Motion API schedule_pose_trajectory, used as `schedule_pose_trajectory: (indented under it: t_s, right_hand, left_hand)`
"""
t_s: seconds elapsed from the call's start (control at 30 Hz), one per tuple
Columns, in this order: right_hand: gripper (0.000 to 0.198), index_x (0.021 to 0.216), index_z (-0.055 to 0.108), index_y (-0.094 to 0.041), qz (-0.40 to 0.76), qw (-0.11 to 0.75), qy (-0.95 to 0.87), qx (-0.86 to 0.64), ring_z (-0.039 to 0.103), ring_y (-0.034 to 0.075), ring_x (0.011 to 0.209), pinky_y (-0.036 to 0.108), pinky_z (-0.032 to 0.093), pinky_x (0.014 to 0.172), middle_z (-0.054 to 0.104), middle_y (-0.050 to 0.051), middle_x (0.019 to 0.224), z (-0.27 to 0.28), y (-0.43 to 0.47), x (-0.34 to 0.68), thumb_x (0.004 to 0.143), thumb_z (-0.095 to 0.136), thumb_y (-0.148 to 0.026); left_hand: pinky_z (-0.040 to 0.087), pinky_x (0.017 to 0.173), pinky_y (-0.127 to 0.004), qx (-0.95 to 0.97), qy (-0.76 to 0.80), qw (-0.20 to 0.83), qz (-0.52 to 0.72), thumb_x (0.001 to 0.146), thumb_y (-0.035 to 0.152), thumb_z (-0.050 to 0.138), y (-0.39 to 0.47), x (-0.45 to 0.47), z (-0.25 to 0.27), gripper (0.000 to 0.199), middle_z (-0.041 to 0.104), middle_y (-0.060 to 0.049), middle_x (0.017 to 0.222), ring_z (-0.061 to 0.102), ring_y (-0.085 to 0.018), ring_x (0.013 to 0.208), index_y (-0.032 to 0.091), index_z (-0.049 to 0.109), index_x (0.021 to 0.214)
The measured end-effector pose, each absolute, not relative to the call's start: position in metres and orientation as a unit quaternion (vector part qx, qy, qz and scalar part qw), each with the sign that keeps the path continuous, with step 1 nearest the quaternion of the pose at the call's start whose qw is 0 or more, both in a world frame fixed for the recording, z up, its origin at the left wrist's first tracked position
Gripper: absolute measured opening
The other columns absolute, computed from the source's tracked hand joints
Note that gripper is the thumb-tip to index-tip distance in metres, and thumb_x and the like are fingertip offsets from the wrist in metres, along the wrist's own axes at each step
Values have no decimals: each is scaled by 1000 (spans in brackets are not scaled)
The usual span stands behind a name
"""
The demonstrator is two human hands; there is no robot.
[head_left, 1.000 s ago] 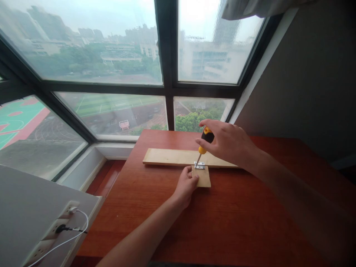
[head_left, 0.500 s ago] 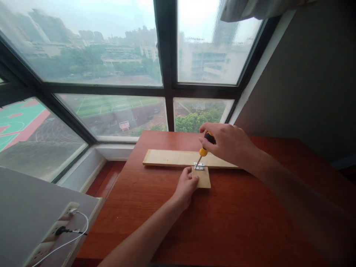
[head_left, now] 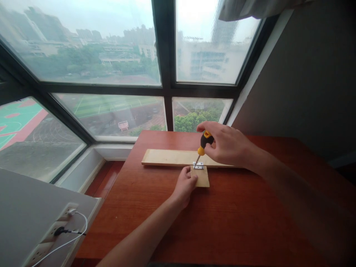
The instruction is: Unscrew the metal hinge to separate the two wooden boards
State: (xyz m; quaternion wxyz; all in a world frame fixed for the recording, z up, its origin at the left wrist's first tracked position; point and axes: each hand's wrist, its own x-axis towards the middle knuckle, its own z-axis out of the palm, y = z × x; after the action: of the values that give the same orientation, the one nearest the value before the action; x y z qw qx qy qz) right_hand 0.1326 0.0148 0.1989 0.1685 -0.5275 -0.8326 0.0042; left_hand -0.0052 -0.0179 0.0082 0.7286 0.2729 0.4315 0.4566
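Note:
My right hand (head_left: 226, 144) is closed around the handle of a yellow and black screwdriver (head_left: 206, 141). Its shaft slants down to the left, and the tip meets the near left part of a small silver hinge (head_left: 198, 165). That hinge bridges a long pale wooden board (head_left: 169, 157) and a small square wooden piece (head_left: 202, 178) on its near side. My left hand (head_left: 186, 185) grips the small piece by its left edge, thumb on top. The fingers under it are partly hidden. My right hand and forearm cover part of the long board's right end.
A reddish-brown wooden table (head_left: 222, 222) carries the boards. Large windows (head_left: 105, 89) with dark frames stand behind it. At the lower left, a low white wall (head_left: 25, 200) holds sockets with a white cable (head_left: 85, 222) and a black plug (head_left: 59, 231).
The fingers of my right hand have shifted on the screwdriver handle, showing more of it. The tip stays at the hinge. The whole view has shifted slightly.

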Motion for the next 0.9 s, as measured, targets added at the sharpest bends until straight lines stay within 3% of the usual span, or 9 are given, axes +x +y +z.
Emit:
schedule_pose_trajectory:
  t_s: [0.07, 0.13, 0.23, 0.3, 0.43, 0.57, 0.67, 0.8, 0.9]
  right_hand:
    - [31, 112, 60, -23, -14, 164, -828, -536, 63, 21, 86, 29, 38, 59, 68, 6, 112, 200, 15, 132, 85, 54, -36]
    - [31, 105, 62, -23, -48, 149, -811, -564, 62, 21, 76, 30, 34, 56, 70, 5, 97, 199, 15, 131, 89, 50, -47]
    - [27, 99, 64, -24, -66, 140, -797, -584, 61, 21, 68, 31, 33, 56, 70, 3, 83, 199, 17, 131, 92, 47, -44]
    - [23, 106, 62, -24, -24, 157, -811, -564, 62, 20, 74, 30, 37, 60, 71, 2, 93, 199, 17, 133, 88, 50, -33]
    - [37, 119, 56, -22, 68, 190, -837, -508, 64, 18, 89, 28, 44, 71, 67, 4, 118, 199, 16, 135, 83, 55, -27]
    - [39, 120, 57, -22, -22, 157, -804, -573, 65, 25, 82, 32, 41, 62, 71, 6, 102, 198, 17, 132, 90, 50, -46]
    - [33, 115, 60, -24, -44, 135, -797, -587, 65, 25, 77, 32, 38, 60, 72, 4, 89, 198, 19, 131, 92, 46, -43]
    - [41, 122, 56, -25, 23, 161, -828, -537, 65, 21, 85, 29, 41, 65, 71, 2, 108, 200, 18, 135, 81, 57, -29]
    - [35, 118, 58, -24, 27, 162, -834, -526, 65, 20, 84, 29, 40, 64, 71, 2, 106, 201, 18, 136, 84, 57, -34]
  left_hand:
    - [51, 69, -28, 272, 431, 729, 457, 69, 16, 71, -18, -5, 8, 44, 69, -5, 82, 64, -16, 70, 17, 52, 109]
    - [51, 70, -28, 272, 436, 726, 456, 69, 17, 72, -18, -5, 9, 44, 69, -5, 82, 65, -16, 71, 17, 52, 109]
    - [51, 70, -28, 271, 442, 724, 455, 68, 18, 73, -19, -6, 9, 45, 69, -4, 81, 65, -17, 71, 17, 53, 108]
    - [51, 70, -28, 273, 437, 726, 455, 69, 18, 72, -19, -5, 10, 44, 70, -5, 83, 65, -17, 71, 18, 52, 108]
    - [52, 69, -28, 278, 428, 730, 454, 71, 17, 69, -19, -5, 12, 42, 71, -8, 91, 66, -17, 73, 17, 50, 109]
    - [52, 69, -28, 276, 435, 727, 454, 72, 16, 67, -18, -4, 10, 42, 71, -8, 94, 65, -15, 71, 16, 49, 109]
    - [52, 69, -28, 275, 435, 727, 455, 72, 16, 67, -17, -4, 9, 42, 72, -9, 95, 65, -15, 70, 16, 49, 110]
    - [52, 69, -28, 276, 429, 729, 457, 71, 17, 68, -17, -5, 10, 42, 72, -10, 96, 67, -17, 75, 16, 50, 109]
    - [52, 69, -28, 276, 427, 729, 458, 71, 17, 69, -18, -4, 11, 43, 72, -10, 95, 67, -18, 77, 16, 50, 109]
